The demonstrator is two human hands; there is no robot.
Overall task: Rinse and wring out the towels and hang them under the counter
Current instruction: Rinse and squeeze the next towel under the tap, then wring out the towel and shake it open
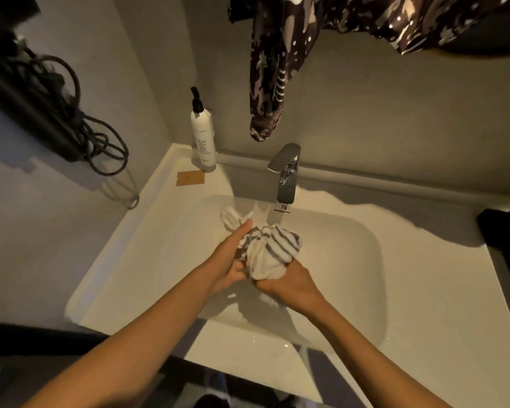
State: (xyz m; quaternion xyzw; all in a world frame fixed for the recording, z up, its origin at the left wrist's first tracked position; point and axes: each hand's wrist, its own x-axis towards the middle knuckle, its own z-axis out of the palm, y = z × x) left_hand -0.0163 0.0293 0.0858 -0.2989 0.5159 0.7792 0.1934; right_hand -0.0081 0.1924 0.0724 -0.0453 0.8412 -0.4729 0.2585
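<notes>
Two bare forearms reach in from the near edge and meet over the basin, where both hands work one striped towel (270, 250). Left hand (233, 260) has its fingers curled round the towel's twisted neck, thumb laid along the top; right hand (289, 282) cups the bunched lower end from beneath, fingers wrapped into the cloth. That towel hangs above the sink (351, 260), just in front of the faucet (286, 178), and a thin stream appears to fall from the spout onto the fabric, so this looks like rinsing shading into the first wring. A loose tail (230, 217) sticks out behind the left thumb, near the basin's back wall. Trouble could come from that tail: twisted hard, it may flick water over the counter (424, 319) toward the paper tag (190, 178) and the pump bottle (202, 136) in the far left corner. Lifting the cloth too high while wringing would send drips past the front rim to the floor. A patterned garment (270, 83) hangs just above the faucet and could catch spray.
</notes>
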